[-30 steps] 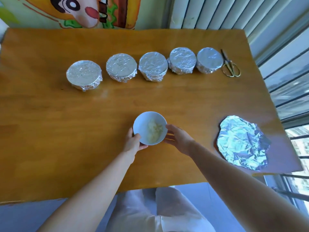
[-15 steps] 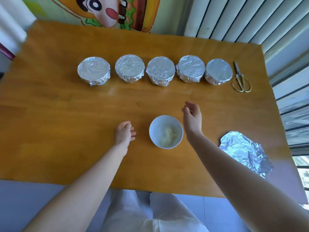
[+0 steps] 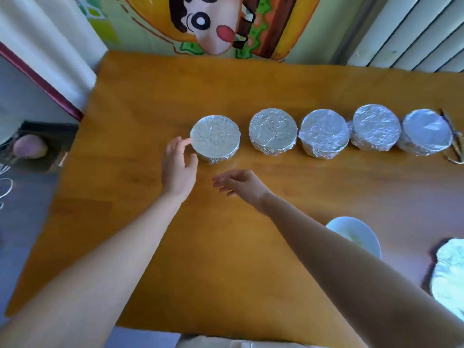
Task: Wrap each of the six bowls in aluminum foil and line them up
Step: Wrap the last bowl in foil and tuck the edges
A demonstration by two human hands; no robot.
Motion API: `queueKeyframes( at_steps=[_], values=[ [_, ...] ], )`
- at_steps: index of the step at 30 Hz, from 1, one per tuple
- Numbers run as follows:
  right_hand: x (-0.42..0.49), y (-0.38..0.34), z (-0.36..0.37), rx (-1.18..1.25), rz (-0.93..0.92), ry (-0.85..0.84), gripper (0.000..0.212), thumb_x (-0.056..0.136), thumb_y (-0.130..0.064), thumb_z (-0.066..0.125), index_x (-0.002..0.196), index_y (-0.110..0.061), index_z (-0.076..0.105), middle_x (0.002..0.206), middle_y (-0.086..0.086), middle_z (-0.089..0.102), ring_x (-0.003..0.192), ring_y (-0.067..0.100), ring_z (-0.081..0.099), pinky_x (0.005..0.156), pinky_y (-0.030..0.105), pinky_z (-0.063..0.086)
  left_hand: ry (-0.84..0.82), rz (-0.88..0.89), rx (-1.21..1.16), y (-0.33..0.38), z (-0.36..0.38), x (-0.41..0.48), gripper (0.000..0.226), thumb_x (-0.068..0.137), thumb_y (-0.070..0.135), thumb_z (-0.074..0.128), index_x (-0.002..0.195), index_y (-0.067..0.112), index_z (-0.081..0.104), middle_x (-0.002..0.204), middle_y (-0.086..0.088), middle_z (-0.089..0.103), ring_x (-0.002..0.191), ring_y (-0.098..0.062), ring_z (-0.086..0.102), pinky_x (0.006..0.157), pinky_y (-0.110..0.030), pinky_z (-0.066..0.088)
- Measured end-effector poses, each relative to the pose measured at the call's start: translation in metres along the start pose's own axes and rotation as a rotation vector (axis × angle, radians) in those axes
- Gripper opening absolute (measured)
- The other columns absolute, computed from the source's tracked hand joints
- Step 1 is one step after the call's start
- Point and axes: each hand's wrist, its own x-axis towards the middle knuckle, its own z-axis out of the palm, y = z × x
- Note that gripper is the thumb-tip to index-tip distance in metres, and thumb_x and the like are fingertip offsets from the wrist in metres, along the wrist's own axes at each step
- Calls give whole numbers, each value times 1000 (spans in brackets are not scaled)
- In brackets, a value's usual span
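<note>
Along the far side of the wooden table, five foil-covered bowls stand in a row parallel to the far edge, each upright with foil stretched flat over its mouth and crimped down its wall.

Toward the table's left edge, the left hand reaches forward with straight, spread fingers and holds nothing. One fingertip sits at the left rim of the first wrapped bowl and the thumb lies just beside its near-left wall - whether either truly presses the foil I cannot tell.

Just in front of that bowl the right hand hangs above the bare wood, palm turned sideways, fingers loosely bent and pointing left, gripping nothing and apart from every bowl.

A clear gap separates the first bowl from the second wrapped bowl. The third wrapped bowl sits just beside the second; the fourth wrapped bowl and the fifth wrapped bowl follow closely, their crimped skirts meeting or nearly so.

Scissors lie beside the fifth bowl, at the picture's right border.

Nearer the table's front edge and well apart from the row, the uncovered white bowl stands with something pale inside, partly hidden behind the right forearm. Right of it a loose foil sheet lies flat on the wood - cut off by the frame.
</note>
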Motion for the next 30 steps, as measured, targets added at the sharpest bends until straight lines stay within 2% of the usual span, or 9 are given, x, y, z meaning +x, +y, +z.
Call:
queueKeyframes(
  at_steps=[3,10,15,18,20,22,25,27,30],
  values=[
    [31,-2,17,-41,23,15,25,99,-9,55,119,-2,68,108,13,71,84,14,61,72,18,50,-116,113,114,-1,-4,39,44,98,25,58,141,19,51,161,-9,25,150,-28,17,120,-42,15],
    [66,5,23,-103,-22,83,29,98,-16,55,124,-24,66,113,21,68,88,23,60,95,48,49,-498,356,416,6,17,110,91,80,74,57,156,40,19,166,5,-13,151,-30,-16,117,-62,-5],
    [74,10,24,-113,-37,98,29,97,-17,56,121,-15,70,94,14,74,80,12,49,76,30,40,-520,420,482,-11,36,116,103,72,76,65,156,38,18,164,5,12,142,-28,21,111,-54,28],
    [75,13,19,-154,-26,104,29,98,-5,55,123,-3,68,63,-26,63,59,-10,49,65,8,35,-452,470,460,-23,41,116,106,64,84,49,155,36,25,159,3,22,131,-29,33,100,-47,38],
    [75,15,17,-190,-38,112,29,97,1,53,124,1,65,52,-34,52,51,-13,50,58,4,35,-436,487,452,-25,43,117,107,61,85,42,154,35,26,158,2,25,129,-31,35,102,-48,37],
    [76,16,18,-183,-31,117,29,97,0,54,123,-2,67,70,-27,63,57,-9,56,62,5,36,-424,502,454,-25,43,117,107,62,85,41,155,34,27,158,2,26,128,-31,36,105,-51,34],
    [77,21,18,-151,-26,142,28,96,-5,56,122,-7,69,109,0,73,97,9,68,87,19,43,-415,514,455,-26,43,117,104,64,84,41,154,34,28,157,2,27,129,-30,36,106,-52,33],
    [76,24,16,-110,-13,133,29,97,-1,54,123,-4,67,101,-5,71,88,-5,64,87,16,43,-417,507,452,-26,43,117,102,67,84,40,154,33,28,157,2,27,130,-30,36,106,-52,34],
    [75,25,16,-27,51,108,29,101,0,45,123,1,63,85,5,69,64,2,58,63,17,46,-422,496,448,-23,41,116,98,71,83,36,154,33,29,158,2,27,132,-30,35,107,-55,32]
  ],
)
